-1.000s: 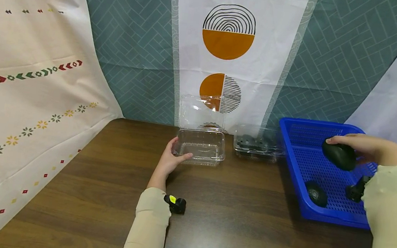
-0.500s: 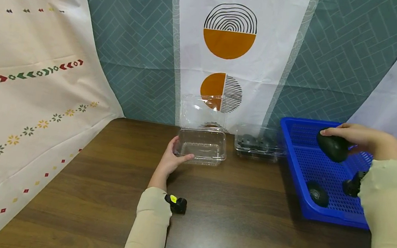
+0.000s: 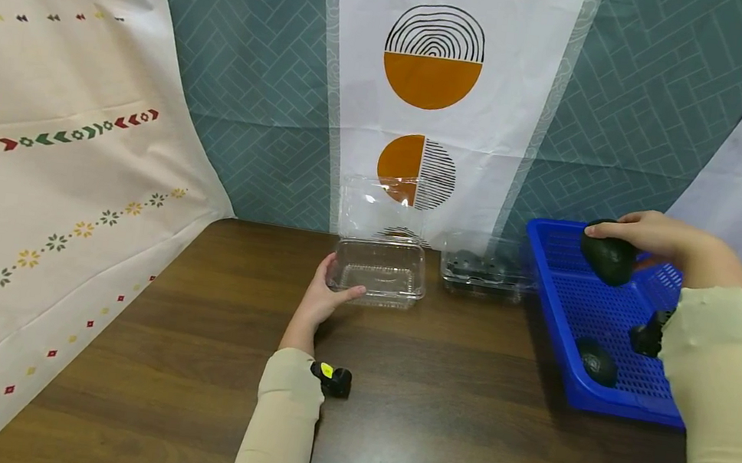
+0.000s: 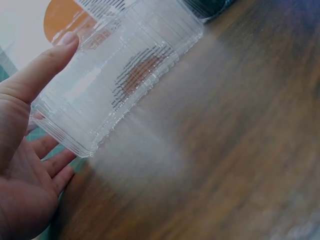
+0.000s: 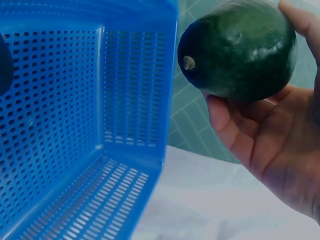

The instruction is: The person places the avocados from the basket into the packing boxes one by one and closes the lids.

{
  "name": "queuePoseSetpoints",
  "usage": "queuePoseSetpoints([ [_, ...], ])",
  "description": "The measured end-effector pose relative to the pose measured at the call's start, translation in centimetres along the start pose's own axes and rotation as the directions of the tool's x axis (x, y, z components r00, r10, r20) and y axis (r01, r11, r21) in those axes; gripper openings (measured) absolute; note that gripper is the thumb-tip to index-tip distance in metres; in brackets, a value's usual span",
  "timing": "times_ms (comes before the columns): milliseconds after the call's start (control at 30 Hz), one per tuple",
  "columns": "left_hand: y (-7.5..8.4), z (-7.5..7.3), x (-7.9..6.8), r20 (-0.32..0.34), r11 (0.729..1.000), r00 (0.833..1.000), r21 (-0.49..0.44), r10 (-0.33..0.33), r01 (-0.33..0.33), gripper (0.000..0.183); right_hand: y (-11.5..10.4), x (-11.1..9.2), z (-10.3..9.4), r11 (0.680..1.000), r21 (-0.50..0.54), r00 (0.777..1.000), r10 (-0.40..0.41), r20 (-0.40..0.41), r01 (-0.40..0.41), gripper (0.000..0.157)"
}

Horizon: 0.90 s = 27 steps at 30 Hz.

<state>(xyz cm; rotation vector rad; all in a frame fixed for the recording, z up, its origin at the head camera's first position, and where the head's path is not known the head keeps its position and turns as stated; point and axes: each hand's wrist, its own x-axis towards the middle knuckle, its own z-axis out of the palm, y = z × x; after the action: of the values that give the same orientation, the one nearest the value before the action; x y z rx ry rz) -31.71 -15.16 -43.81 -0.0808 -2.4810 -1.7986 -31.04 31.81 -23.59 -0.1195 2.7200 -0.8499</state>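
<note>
A dark green avocado [image 3: 607,259] is in my right hand [image 3: 660,238], raised over the blue plastic basket [image 3: 555,339]. In the right wrist view, thumb and fingers hold this avocado [image 5: 240,57] from either side, its stem scar showing. At the middle of the table my left hand [image 3: 319,301] grips the left end of a clear plastic clamshell container [image 3: 379,275]. Its lid stands raised behind, and no produce lies inside. The left wrist view shows the thumb at the container's [image 4: 100,95] rim and the fingers by its end wall.
Another avocado [image 3: 597,361] lies in the basket's near left corner. Between the two hands stands a second clear container [image 3: 485,273] with dark avocados inside, close to the basket. The wooden table [image 3: 446,411] meets a patterned cloth backdrop [image 3: 258,133].
My right hand has lifted the avocado up and to the left from lower inside the basket. The left hand stays in place on the container.
</note>
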Motion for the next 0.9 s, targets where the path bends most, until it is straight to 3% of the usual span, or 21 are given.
queuePoseSetpoints([
  [500,-0.2,0.1,0.1,-0.004,1.0,1.0,0.007,0.03,-0.03,0.1,-2.9,0.8,0.5,0.997,-0.073,0.999,-0.03,-0.021,0.029,0.1],
  [900,-0.1,0.1,0.0,-0.003,1.0,1.0,-0.002,0.014,-0.014,0.101,-4.8,1.5,1.5,0.997,-0.055,0.998,-0.055,-0.032,0.053,0.098],
])
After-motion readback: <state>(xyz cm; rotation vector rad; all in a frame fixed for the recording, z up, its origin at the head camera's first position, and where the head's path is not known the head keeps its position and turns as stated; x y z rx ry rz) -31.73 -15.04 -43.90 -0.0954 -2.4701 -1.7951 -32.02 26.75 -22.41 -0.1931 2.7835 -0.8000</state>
